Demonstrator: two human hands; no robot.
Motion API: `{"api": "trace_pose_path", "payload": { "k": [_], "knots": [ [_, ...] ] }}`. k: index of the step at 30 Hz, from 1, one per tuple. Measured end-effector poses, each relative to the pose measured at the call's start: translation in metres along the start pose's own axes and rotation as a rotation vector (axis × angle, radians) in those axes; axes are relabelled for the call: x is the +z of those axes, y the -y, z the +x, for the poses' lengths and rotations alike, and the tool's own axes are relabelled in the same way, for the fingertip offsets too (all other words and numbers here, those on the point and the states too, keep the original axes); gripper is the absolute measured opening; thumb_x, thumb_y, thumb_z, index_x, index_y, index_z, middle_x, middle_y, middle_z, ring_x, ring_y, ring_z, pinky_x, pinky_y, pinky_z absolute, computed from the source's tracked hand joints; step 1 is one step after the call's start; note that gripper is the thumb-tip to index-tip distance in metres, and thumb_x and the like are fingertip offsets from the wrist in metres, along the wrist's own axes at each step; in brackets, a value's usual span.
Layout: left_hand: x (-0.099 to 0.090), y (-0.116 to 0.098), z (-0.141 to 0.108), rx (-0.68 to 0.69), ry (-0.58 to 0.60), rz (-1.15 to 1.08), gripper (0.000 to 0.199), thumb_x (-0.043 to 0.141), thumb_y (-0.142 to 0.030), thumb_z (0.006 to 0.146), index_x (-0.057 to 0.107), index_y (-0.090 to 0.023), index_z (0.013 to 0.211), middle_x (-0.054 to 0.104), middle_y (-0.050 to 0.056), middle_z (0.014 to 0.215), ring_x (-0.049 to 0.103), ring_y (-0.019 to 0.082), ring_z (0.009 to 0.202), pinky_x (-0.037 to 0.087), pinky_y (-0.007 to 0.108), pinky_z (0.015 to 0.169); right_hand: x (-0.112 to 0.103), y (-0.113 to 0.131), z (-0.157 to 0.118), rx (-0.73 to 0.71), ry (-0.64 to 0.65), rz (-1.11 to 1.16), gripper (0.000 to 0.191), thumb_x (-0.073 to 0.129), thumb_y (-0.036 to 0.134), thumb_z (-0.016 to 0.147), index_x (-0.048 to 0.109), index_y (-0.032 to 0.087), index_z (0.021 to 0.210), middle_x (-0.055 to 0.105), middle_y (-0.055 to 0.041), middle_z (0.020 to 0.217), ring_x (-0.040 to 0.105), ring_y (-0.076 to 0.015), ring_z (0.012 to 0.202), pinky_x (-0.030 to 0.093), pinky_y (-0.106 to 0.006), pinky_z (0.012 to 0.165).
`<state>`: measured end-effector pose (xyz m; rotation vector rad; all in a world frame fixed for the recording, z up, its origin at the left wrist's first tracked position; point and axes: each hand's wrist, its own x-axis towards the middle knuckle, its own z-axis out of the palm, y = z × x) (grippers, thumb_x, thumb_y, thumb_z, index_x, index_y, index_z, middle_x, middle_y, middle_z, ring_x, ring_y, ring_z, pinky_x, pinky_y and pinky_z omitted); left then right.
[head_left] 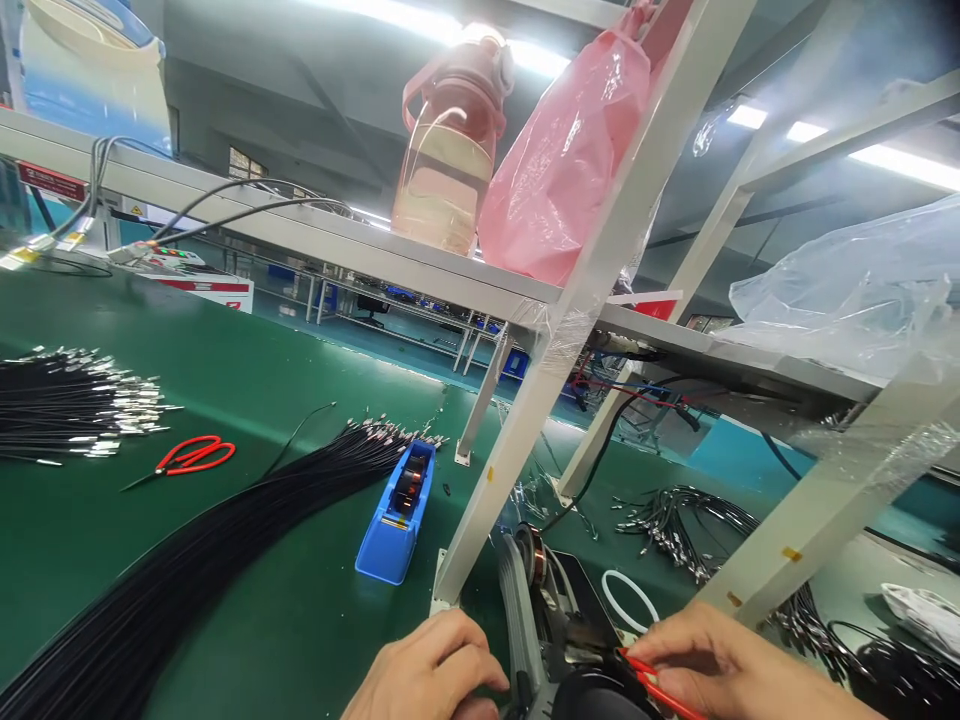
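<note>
Right hand closes around red-handled scissors at a black machine; left hand half curls beside its grey belt, hold not clear.

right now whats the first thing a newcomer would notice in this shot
A big sheaf of black terminal-tipped wires sweeps across the green workbench on the left. Up top, a pink plastic bag and a water bottle sit on a white shelf. At the bottom, the right hand holds a red-handled tool at a dark machine, with the left hand on its other side.
</note>
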<state>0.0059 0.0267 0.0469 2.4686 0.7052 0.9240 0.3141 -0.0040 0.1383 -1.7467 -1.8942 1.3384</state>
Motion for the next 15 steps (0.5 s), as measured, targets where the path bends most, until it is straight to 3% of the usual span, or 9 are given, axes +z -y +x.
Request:
{"api": "trace_pose_path", "payload": {
  "k": [5,9,11,15],
  "knots": [
    [-0.005,-0.008,0.024,-0.02,-0.028,-0.005,0.021,0.059,-0.005,0.082,0.066,-0.02,0.094,0.065,0.004,0.094,0.064,0.018,0.082,0.051,0.023,0.067,-0.004,0.006,0.002,-0.056,0.023,0.097,0.048,0.065,0.062,0.078,0.078,0.017,0.089,0.062,-0.0014,0.069,0.044,-0.0103,0.058,0.033,-0.022,0.053],
    [-0.007,-0.014,0.051,-0.028,-0.001,0.046,0.028,0.059,-0.004,0.081,0.063,-0.02,0.103,0.064,0.005,0.102,0.062,0.02,0.09,0.053,0.03,0.073,0.0,0.002,0.0,-0.074,-0.002,0.12,0.053,0.065,0.066,0.074,0.079,0.016,0.086,0.059,0.0003,0.059,0.043,-0.0093,0.051,0.034,-0.021,0.048],
    [-0.005,-0.016,0.062,0.038,0.053,0.135,0.035,0.059,-0.002,0.079,0.061,-0.021,0.108,0.063,0.005,0.107,0.06,0.021,0.094,0.053,0.031,0.075,0.004,-0.002,-0.005,-0.063,-0.091,0.134,0.051,0.067,0.065,0.073,0.08,0.018,0.086,0.065,-0.0012,0.062,0.053,-0.0121,0.053,0.042,-0.022,0.052],
    [0.002,-0.019,0.078,0.216,0.145,0.258,0.036,0.066,-0.013,0.08,0.062,-0.025,0.113,0.061,0.003,0.111,0.059,0.021,0.092,0.053,0.031,0.076,0.012,-0.006,-0.022,-0.058,-0.39,0.215,0.044,0.077,0.062,0.063,0.082,0.024,0.084,0.078,-0.0052,0.079,0.07,-0.0229,0.073,0.053,-0.028,0.068]
  ]
}}
